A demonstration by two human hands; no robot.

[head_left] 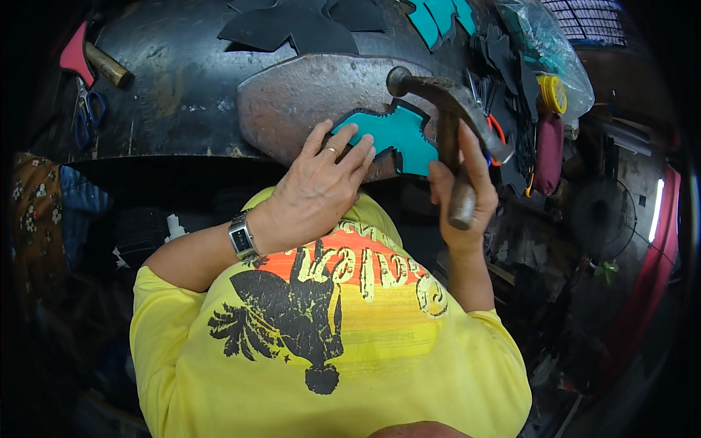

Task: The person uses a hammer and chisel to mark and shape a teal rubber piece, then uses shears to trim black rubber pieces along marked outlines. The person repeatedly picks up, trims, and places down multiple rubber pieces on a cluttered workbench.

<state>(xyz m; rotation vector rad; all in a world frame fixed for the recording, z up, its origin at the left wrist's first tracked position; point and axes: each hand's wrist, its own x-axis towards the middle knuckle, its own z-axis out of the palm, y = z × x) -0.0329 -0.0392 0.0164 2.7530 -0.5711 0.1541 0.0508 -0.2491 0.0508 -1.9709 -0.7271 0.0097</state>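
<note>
A teal leather-like piece [394,139] with a black, notched edge lies on a worn, brownish metal slab [292,102]. My left hand [314,179], wearing a ring and a wristwatch, rests on the left end of this piece with its fingers stretched out. In my right hand [475,197] is a hammer [445,95], gripped by its wooden handle. The hammer's head sits over the slab's right side, its round face toward the left. My right thumb is close to the piece's right corner; whether it touches I cannot tell.
Black cut pieces [292,25] and teal pieces [442,18] lie along the bench's far side. Blue-handled scissors [91,109] and a wooden handle [108,66] are at the left. Rightward are a yellow round container [553,93], a plastic bag [555,44] and a fan [602,219].
</note>
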